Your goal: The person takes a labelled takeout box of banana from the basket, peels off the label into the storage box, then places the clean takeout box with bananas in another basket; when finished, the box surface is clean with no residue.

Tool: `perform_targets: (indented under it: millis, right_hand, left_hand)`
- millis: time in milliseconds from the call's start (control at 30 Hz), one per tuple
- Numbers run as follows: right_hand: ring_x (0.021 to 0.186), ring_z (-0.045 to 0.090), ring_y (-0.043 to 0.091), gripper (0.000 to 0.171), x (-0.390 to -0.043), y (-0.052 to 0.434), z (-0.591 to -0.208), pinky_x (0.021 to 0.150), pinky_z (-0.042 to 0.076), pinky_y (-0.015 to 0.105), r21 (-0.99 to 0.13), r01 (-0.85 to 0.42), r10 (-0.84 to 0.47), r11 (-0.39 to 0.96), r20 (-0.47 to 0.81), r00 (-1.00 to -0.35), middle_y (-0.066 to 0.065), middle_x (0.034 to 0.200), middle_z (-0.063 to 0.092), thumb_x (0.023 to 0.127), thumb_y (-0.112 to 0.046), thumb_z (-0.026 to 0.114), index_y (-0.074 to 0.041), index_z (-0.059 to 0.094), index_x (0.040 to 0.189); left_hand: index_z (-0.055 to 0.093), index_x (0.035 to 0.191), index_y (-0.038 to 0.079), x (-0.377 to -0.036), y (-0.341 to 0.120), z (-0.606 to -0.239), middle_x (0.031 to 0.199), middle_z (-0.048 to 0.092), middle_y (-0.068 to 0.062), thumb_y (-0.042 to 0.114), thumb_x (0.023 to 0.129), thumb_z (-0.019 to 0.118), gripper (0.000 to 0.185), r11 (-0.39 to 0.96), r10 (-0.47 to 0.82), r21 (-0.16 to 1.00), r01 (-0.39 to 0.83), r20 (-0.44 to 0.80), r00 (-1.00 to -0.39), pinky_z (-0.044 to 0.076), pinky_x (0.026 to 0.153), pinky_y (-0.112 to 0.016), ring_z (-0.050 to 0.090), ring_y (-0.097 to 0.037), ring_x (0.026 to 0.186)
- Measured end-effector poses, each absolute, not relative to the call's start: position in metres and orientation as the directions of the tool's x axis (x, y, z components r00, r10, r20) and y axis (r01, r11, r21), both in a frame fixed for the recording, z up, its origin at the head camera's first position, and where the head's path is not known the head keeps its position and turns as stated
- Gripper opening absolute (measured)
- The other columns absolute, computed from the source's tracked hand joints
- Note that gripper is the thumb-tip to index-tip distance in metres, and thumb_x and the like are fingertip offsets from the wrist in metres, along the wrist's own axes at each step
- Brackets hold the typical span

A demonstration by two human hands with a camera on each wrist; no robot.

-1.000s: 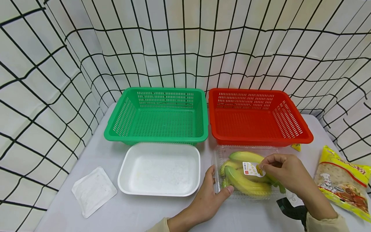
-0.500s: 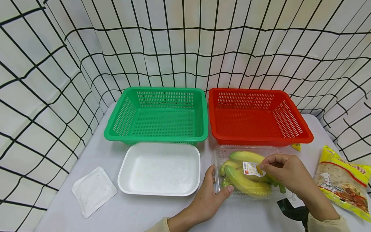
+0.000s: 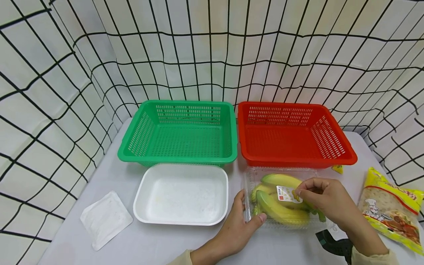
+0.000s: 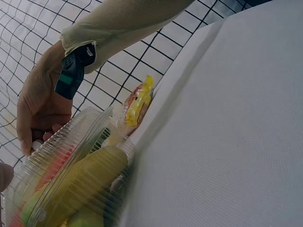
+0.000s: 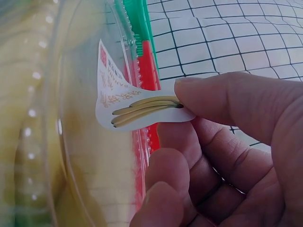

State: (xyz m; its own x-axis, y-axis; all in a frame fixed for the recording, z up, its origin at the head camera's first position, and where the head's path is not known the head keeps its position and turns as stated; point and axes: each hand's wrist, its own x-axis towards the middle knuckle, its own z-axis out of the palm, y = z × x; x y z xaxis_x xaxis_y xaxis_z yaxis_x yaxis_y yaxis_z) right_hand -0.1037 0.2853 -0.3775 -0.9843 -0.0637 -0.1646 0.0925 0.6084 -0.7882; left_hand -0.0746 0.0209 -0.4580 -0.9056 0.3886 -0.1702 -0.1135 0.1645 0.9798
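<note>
pinching the sticker (image 5: 137, 106) between thumb and fingers, my right hand (image 3: 326, 200) has its corner lifted off the clear box (image 3: 249, 184) lid. my left hand (image 3: 240, 224) grips the box's near-left corner, thumb on the front edge. bananas (image 3: 281, 211) lie inside; the box sits on the table (image 3: 172, 244) just in front of the red basket (image 3: 294, 134), right of the white tray (image 3: 182, 193).

open: table front-left (image 3: 159, 243) | blocked behind: red basket (image 3: 294, 160)
</note>
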Motion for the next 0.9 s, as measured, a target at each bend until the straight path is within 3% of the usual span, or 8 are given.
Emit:
perform_targets:
  millis: [900]
  right_hand:
    - [0.07,0.057,0.017,0.018,-0.0972,0.2785,-0.372,0.055,0.05,0.03,-0.778,0.135,-0.04,0.614,-0.202,-0.979,0.006,0.083,0.067,0.098,-0.021,0.074,-0.004,0.077,0.105]
  left_hand:
    - [0.007,0.165,0.004,-0.0731,0.0185,-0.4573,0.17,0.014,-0.017,0.05,0.101,0.059,0.095,0.159,0.399,0.981,-0.111,-0.166,-0.902,0.029,0.118,-0.062,0.031,-0.038,0.15]
